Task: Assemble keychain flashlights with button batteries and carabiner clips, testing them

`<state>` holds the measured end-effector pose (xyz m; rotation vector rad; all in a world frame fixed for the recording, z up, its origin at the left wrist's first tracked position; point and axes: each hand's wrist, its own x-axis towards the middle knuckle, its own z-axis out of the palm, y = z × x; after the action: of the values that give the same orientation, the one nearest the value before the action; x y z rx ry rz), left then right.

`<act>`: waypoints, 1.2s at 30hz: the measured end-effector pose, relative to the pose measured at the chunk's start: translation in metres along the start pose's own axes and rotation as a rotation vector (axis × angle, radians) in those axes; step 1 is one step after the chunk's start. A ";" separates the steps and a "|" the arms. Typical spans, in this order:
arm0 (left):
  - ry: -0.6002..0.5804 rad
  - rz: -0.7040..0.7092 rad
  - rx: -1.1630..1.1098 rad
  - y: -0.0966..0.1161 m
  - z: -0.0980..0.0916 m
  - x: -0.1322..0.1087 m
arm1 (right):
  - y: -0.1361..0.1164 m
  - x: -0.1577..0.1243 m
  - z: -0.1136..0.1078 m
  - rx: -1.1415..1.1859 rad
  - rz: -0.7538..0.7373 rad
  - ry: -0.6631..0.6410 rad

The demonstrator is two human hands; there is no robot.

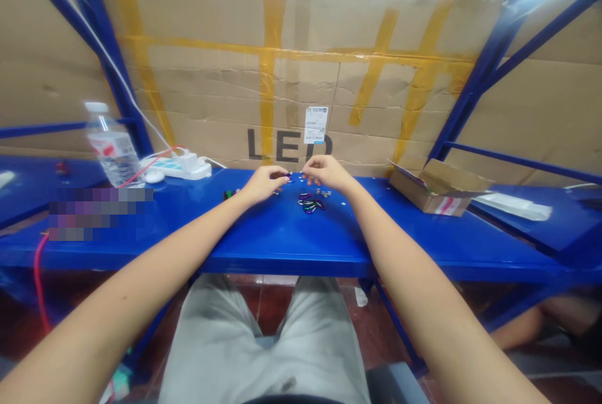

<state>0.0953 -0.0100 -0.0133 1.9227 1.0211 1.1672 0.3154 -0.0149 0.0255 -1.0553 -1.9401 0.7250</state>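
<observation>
My left hand is closed, thumb and fingertips pinching a small dark blue piece just above the table. Close by on its right, my right hand has thumb and forefinger pressed together; whatever sits at the tips is too small to name. Below and between the hands lies a loose pile of coloured carabiners, purple, green and silver. Several small metal pieces rest just behind that pile. Beside my left wrist are small green and dark items, partly hidden by it.
On the blue table, an open cardboard box stands at right. A water bottle and a white power strip are at left. A large cardboard sheet closes off the back. Another person's limb shows at lower right.
</observation>
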 end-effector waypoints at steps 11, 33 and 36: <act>-0.060 0.140 0.171 0.002 -0.002 -0.004 | -0.006 -0.002 0.025 -0.042 -0.049 -0.019; -0.081 0.200 0.436 0.007 0.001 -0.008 | 0.006 0.002 0.025 -0.140 -0.102 -0.046; -0.065 0.207 0.441 0.009 0.002 -0.010 | 0.004 0.000 0.022 -0.246 -0.144 -0.063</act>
<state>0.0966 -0.0228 -0.0104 2.4438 1.1354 1.0416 0.2983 -0.0154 0.0111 -1.0338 -2.1761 0.4522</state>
